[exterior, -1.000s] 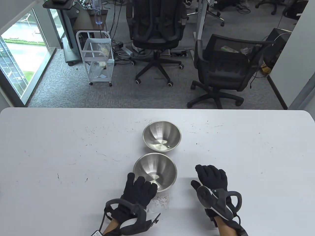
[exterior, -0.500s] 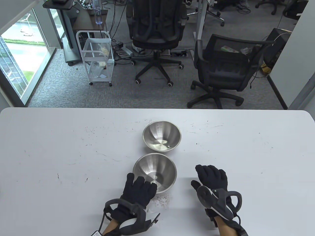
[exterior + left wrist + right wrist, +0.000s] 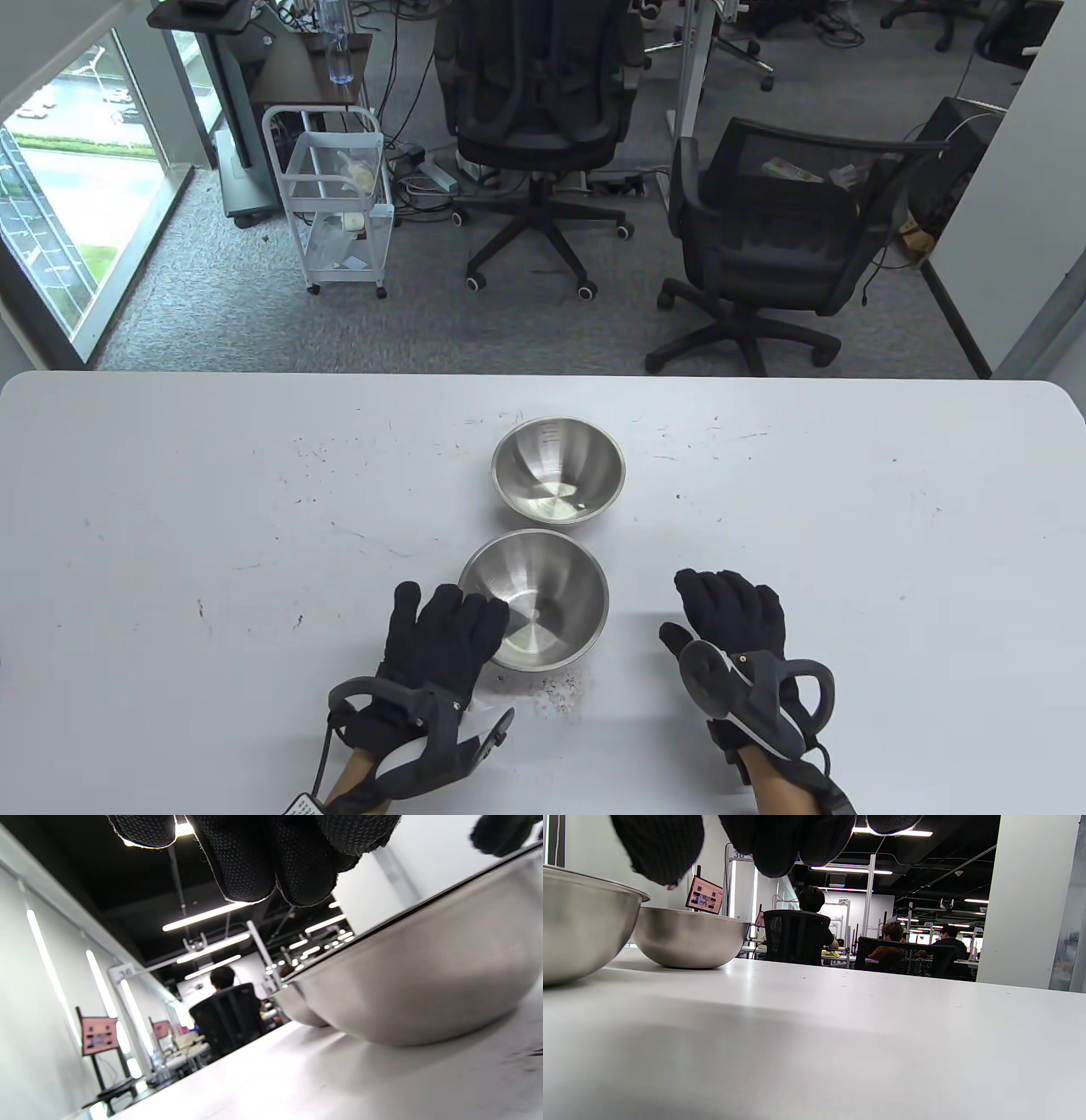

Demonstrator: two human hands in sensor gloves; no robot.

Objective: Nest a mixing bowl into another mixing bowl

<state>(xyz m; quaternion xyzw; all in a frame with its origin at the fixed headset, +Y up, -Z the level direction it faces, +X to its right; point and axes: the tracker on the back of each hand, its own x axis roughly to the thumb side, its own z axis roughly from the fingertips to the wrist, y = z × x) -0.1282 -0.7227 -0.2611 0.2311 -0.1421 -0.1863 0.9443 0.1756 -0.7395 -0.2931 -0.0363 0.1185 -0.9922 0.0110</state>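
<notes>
Two steel mixing bowls stand upright on the white table (image 3: 212, 509), almost touching. The far bowl (image 3: 558, 471) is empty, and so is the near bowl (image 3: 547, 594). My left hand (image 3: 441, 628) lies spread at the near bowl's left rim, its fingertips overlapping the rim edge. In the left wrist view its fingers (image 3: 263, 857) hang above the table beside the near bowl (image 3: 424, 984), not gripping it, with the far bowl (image 3: 297, 1005) behind. My right hand (image 3: 730, 607) rests open on the table right of the near bowl. The right wrist view shows the near bowl (image 3: 581, 925) and the far bowl (image 3: 689, 940) at left.
Dark crumbs (image 3: 560, 688) speckle the table just in front of the near bowl. Two office chairs (image 3: 764, 238) and a white cart (image 3: 339, 195) stand on the floor beyond the table's far edge.
My left hand has slid left, from the near bowl's front rim to its left rim, uncovering more of the bowl. The bowls and my right hand have not moved.
</notes>
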